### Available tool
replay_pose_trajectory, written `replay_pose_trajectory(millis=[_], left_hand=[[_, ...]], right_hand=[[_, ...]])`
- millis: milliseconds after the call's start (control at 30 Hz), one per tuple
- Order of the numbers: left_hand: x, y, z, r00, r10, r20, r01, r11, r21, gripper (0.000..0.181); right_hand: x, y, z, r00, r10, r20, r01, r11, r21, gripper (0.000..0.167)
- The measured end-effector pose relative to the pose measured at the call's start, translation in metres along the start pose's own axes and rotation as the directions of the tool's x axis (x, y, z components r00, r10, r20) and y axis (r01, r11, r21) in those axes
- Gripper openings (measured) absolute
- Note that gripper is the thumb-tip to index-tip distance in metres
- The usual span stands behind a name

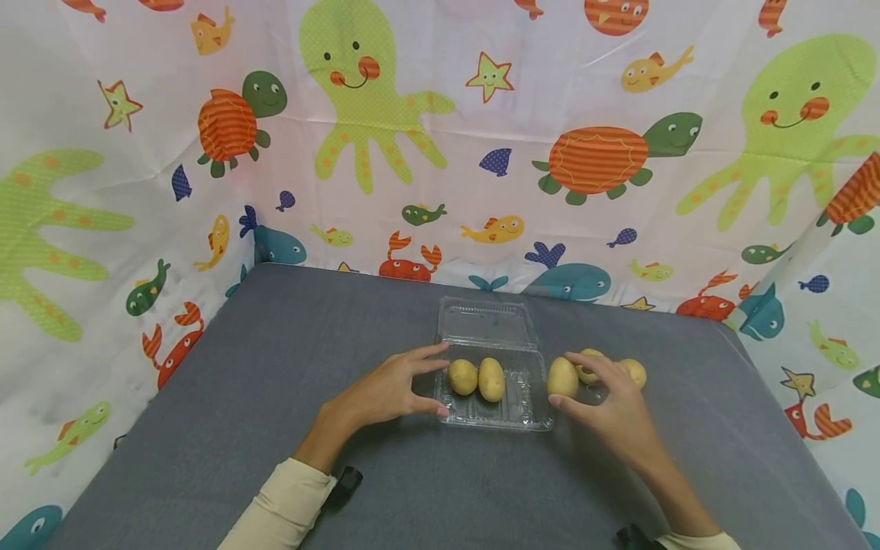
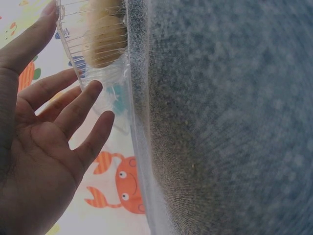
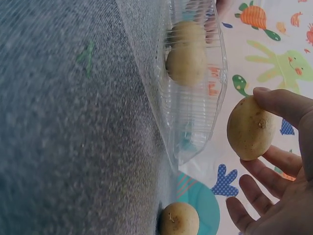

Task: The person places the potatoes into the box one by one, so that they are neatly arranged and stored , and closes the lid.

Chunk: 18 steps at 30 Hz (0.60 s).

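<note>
A clear plastic clamshell box (image 1: 529, 397) stands on the table, its lid (image 1: 486, 322) folded back towards the rear. Two potatoes lie side by side inside it, one rounder (image 1: 463, 377) and one longer (image 1: 491, 380). My left hand (image 1: 395, 386) is at the box's left side with fingers spread, thumb and fingertips touching its edge. Just beyond the right wall, my right hand (image 1: 622, 416) pinches a third potato (image 3: 250, 128) between thumb and fingers, raised off the table. In the left wrist view the box wall partly blurs the potatoes.
Behind my right hand, two more potatoes lie on the table, one (image 1: 590, 365) partly hidden by the fingers and another (image 1: 633, 373) farther right. Grey cloth covers the table (image 1: 330, 328). A curtain (image 1: 467, 206) printed with sea animals hangs around the back and sides.
</note>
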<state>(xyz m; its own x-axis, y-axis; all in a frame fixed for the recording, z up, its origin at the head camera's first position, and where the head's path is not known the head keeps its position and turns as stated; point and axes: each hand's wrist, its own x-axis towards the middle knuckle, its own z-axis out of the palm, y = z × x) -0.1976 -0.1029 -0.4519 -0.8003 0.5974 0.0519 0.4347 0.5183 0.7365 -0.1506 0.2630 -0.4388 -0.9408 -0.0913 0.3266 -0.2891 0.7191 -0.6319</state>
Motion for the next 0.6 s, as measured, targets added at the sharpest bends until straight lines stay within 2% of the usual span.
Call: replay_pose_trajectory(millis=[367,600], left_hand=[[0.0,0.0,-0.001,1.0,0.001,0.002,-0.001,1.0,-0.004,0.084],[0.0,0.0,0.0,1.0,-0.003,0.004,0.003,1.0,-0.005,0.084]], right_hand=[[0.004,-0.008,0.008,0.999,-0.037,0.015,0.036,0.999,0.041,0.065],[0.007,-0.008,0.013,0.997,-0.041,0.06,0.038,0.998,0.059,0.066]])
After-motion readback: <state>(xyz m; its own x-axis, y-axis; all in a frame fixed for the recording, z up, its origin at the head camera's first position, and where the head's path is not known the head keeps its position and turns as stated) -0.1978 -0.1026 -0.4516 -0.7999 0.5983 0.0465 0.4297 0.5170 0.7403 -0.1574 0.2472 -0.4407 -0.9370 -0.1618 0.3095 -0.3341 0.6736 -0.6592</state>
